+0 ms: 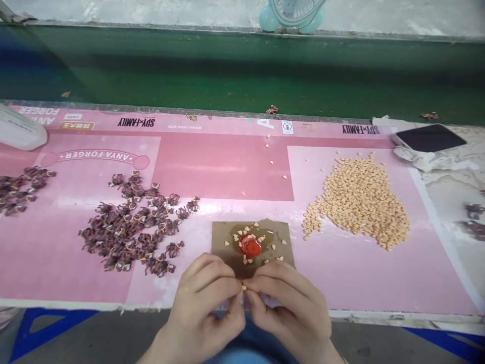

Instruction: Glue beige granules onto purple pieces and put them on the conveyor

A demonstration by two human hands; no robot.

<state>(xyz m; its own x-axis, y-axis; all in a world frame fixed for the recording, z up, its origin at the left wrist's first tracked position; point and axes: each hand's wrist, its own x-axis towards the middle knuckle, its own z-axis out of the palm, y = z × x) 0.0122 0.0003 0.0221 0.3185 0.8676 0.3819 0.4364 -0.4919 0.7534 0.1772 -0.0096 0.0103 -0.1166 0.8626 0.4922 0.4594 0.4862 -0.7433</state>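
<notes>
My left hand (212,296) and my right hand (290,303) meet at the front edge of the table, thumbs and forefingers pinched together. A tiny beige plastic piece (244,287) shows between their fingertips; anything else in the pinch is hidden. Just beyond the hands lies a brown card (222,253) with a wet, glossy puddle on it. On that puddle sits a small round red dish (251,246), and several beige pieces are scattered around it.
A heap of beige pieces (364,199) lies at right. Small dark-brown figures (129,227) are piled at left, with more at the far left edge. A phone (430,138) rests on crumpled paper at back right. A white bottle (20,129) lies back left. Behind runs a green belt (212,76).
</notes>
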